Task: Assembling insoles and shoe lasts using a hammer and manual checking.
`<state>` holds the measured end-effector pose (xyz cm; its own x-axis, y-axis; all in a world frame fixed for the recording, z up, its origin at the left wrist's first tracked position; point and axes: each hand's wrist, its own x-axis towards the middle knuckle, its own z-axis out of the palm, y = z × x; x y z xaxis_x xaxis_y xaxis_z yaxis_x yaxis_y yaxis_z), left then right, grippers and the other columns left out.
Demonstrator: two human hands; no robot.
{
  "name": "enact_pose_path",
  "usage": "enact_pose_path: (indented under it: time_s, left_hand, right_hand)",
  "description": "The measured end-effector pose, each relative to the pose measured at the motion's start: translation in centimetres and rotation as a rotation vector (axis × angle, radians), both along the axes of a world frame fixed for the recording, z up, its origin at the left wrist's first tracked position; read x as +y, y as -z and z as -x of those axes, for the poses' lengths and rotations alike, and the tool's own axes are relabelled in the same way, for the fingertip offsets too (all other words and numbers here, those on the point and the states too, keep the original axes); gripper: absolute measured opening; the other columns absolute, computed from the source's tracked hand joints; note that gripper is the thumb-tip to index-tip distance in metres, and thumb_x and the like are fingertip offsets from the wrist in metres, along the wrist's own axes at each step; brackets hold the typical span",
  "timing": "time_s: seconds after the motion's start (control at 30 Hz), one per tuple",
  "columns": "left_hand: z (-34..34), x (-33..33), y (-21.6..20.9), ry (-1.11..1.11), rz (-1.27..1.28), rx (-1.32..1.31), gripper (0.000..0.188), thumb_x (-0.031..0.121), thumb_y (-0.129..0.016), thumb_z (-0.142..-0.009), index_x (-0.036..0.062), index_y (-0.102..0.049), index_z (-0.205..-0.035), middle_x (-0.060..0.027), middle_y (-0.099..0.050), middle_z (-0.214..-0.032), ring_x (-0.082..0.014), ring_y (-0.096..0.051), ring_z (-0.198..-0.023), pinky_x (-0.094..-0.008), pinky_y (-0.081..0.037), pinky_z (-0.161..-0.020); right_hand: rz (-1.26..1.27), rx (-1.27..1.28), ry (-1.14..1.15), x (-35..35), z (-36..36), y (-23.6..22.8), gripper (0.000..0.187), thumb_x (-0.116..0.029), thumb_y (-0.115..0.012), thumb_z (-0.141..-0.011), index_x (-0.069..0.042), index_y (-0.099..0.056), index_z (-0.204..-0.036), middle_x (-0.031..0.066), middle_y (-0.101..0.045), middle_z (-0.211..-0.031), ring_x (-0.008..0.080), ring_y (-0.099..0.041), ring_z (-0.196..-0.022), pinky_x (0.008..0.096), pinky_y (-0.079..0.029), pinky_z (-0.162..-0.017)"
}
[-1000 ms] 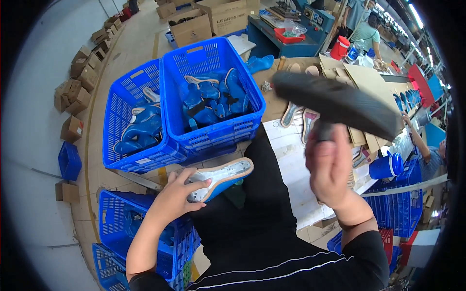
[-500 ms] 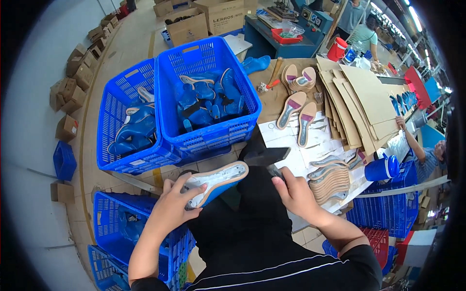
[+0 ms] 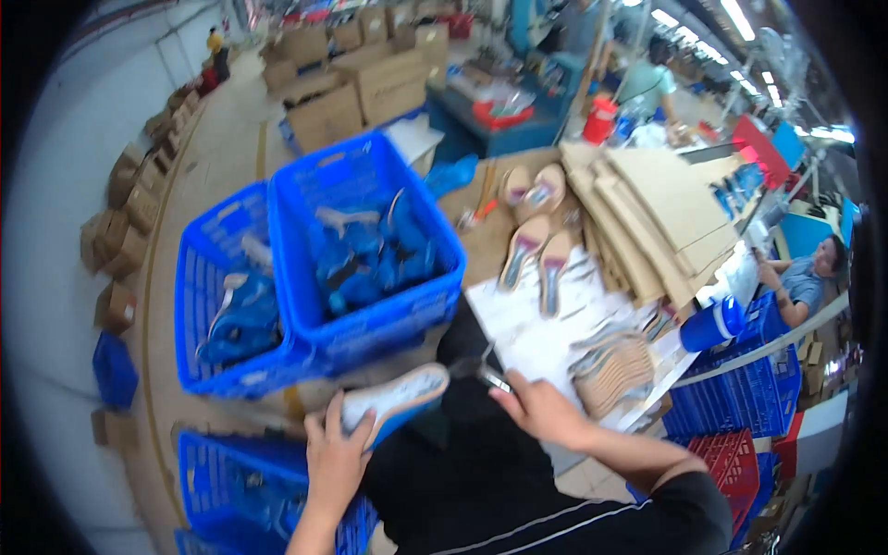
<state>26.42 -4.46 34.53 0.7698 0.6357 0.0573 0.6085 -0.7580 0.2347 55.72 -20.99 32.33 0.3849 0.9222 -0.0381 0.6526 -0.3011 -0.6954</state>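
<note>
My left hand (image 3: 336, 460) grips a blue shoe last (image 3: 400, 422), its fingers spread round the heel end. A pale insole with a tan rim lies along the last's upturned underside (image 3: 396, 392), and the toe points right. My right hand (image 3: 546, 409) is closed round a hammer (image 3: 493, 377). The hammer's dark head is smeared by motion, close to the last's toe over my dark-clothed lap. Whether the two touch cannot be made out.
Two blue crates (image 3: 365, 338) of blue lasts stand ahead to the left, another crate (image 3: 240, 451) lower left. On the worktable to the right lie white paper (image 3: 499, 310), loose insoles (image 3: 553, 264), an insole stack (image 3: 615, 375) and cardboard sheets (image 3: 647, 203). A co-worker (image 3: 805, 282) sits far right.
The whole view has shifted, with crates and table now lower in the picture. The hammer's head has swung downward and blurred. Both hands keep their holds.
</note>
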Motion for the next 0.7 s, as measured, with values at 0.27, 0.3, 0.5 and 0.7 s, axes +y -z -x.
enact_pose_path:
  time_s: [0.27, 0.3, 0.5, 0.7]
  left_hand:
    - [-0.2, -2.8, 2.9, -0.238, -0.164, -0.291, 0.088, -0.001, -0.077, -0.073, 0.009, -0.051, -0.156, -0.021, -0.053, -0.149, -0.0482, -0.051, -0.122, -0.055, -0.044, -0.106]
    - [-0.4, -3.1, 2.7, -0.259, -0.157, -0.301, 0.088, -0.001, -0.077, -0.073, 0.0082, -0.05, -0.157, -0.0212, -0.053, -0.149, -0.0486, -0.051, -0.122, -0.0556, -0.044, -0.107]
    - [-0.8, -3.3, 3.5, -0.324, -0.197, -0.288, 0.091, 0.001, -0.079, -0.073, 0.0073, -0.048, -0.158, -0.022, -0.053, -0.148, -0.049, -0.053, -0.123, -0.0558, -0.043, -0.109]
    - [0.0, -3.0, 4.4, -0.556, -0.107, -0.237, 0.081, 0.003, -0.076, -0.08, 0.0126, -0.051, -0.157, -0.0224, -0.058, -0.14, -0.0446, -0.057, -0.128, -0.0491, -0.049, -0.106]
  right_hand:
    - [0.027, 0.068, 0.293, -3.6, -3.9, 10.3, 0.05, -0.052, -0.068, -0.102, -0.003, -0.066, -0.112, 0.0233, -0.068, -0.07, 0.0438, -0.069, -0.063, 0.0507, -0.054, -0.06]
    - [0.078, 0.102, 0.321, -3.9, -4.7, 11.9, 0.054, -0.055, -0.071, -0.098, -0.003, -0.068, -0.116, 0.0199, -0.069, -0.07, 0.0372, -0.069, -0.058, 0.046, -0.055, -0.059]
    - [0.241, 0.299, 0.356, -5.2, -9.5, 19.8, 0.049, -0.049, -0.071, -0.098, -0.003, -0.071, -0.115, 0.0173, -0.071, -0.07, 0.0361, -0.072, -0.063, 0.0497, -0.058, -0.061]
    - [0.026, -0.525, 0.295, -4.2, -8.4, 18.3, 0.029, -0.035, -0.071, -0.098, -0.007, -0.077, -0.104, 0.0208, -0.077, -0.09, 0.0364, -0.075, -0.085, 0.0495, -0.059, -0.078]
